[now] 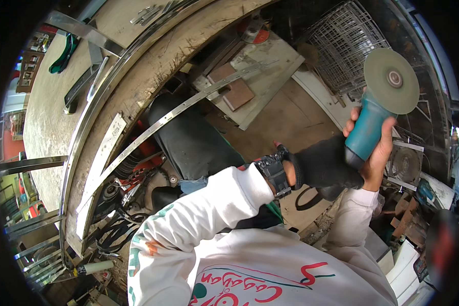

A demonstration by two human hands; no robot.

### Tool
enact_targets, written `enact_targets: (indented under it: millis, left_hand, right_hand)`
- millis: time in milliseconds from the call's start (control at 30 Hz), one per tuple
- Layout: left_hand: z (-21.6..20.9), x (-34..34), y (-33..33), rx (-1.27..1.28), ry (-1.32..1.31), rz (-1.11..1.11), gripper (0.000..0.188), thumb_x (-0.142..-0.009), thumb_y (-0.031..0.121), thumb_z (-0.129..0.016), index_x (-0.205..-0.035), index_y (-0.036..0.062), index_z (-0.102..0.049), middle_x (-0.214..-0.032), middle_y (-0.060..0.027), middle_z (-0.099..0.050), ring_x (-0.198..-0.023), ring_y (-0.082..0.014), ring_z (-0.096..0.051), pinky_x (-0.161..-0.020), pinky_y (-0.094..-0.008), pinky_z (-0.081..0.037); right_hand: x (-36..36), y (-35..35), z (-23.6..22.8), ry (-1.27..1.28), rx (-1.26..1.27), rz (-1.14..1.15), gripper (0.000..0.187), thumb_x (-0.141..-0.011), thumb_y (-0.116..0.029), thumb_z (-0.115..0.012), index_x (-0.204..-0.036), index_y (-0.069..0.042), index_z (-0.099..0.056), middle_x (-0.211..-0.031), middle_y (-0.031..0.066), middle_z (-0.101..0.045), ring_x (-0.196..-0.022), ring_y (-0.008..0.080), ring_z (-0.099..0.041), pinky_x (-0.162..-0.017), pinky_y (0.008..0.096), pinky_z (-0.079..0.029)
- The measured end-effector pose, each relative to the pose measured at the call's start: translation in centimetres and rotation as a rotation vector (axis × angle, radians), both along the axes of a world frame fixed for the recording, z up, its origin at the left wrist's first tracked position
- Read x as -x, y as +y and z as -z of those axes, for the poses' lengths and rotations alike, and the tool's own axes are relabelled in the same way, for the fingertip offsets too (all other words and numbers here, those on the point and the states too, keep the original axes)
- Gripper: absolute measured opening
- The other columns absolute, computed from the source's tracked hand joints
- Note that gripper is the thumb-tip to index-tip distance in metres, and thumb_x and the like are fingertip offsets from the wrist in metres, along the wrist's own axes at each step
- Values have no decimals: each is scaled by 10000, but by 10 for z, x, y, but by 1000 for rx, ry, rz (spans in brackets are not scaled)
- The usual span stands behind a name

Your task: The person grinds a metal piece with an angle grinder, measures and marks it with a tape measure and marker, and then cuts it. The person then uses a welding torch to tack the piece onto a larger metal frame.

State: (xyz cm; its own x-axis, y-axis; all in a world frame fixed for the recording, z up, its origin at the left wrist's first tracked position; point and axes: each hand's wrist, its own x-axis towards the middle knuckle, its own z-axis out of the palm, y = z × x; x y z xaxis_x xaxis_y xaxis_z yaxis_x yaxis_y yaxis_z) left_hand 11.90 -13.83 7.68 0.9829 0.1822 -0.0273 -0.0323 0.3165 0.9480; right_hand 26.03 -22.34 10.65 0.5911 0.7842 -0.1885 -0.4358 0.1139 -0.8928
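My bare right hand (380,153) is wrapped round the teal body of an angle grinder (364,133), raised at the right. Its pale grey-green disc (385,92) faces up toward me. Across my body reaches my left hand (329,163), in a black glove with a dark watch (274,176) at the wrist. It lies against the grinder's rear end and my right wrist; its fingers are hidden there. A long perforated metal strip (176,111) slants from the bench edge over my dark-trousered leg toward a low board.
A curved-looking workbench (46,122) with a metal edge fills the left. Beyond my legs, a brown block (232,89) and another disc (255,34) rest on a low board (270,61). Wire grids (347,41) stand at the far right; scrap pieces (405,214) lie below them.
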Motion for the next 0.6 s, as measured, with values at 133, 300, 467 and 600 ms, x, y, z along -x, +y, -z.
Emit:
enact_targets:
  millis: [133,300,467,600]
  left_hand:
    - [-3,56,86,-942,197,-433,494,-891,473,-809,-1147,59,-724,-1054,-164,-725,-970,-355,-737,-855,-477,-576]
    - [22,120,169,-1130,800,-501,421,-953,449,-781,-1137,78,-704,-1029,-138,-752,-996,-375,-728,-828,-499,-557]
    - [47,158,165,-858,697,-441,318,-994,320,-751,-1171,58,-728,-981,-121,-766,-903,-265,-738,-815,-376,-561]
    - [62,173,176,-883,670,-328,260,-1020,233,-716,-1168,19,-718,-947,-90,-753,-843,-167,-708,-779,-326,-549]
  right_hand:
    - [-14,-7,16,-93,262,-45,622,-879,-458,-820,-1224,24,-633,-1002,152,-703,-769,241,-734,-647,360,-611]
    - [-12,-10,39,-139,424,-17,513,-805,-289,-894,-1154,14,-671,-916,137,-719,-720,233,-736,-634,349,-616]
    - [-2,7,51,-253,495,-94,531,-757,-214,-925,-1170,2,-671,-940,103,-724,-721,211,-728,-654,339,-617]
    - [-5,21,56,-344,501,-240,693,-754,-188,-932,-1334,13,-612,-1110,103,-721,-942,195,-717,-854,344,-594]
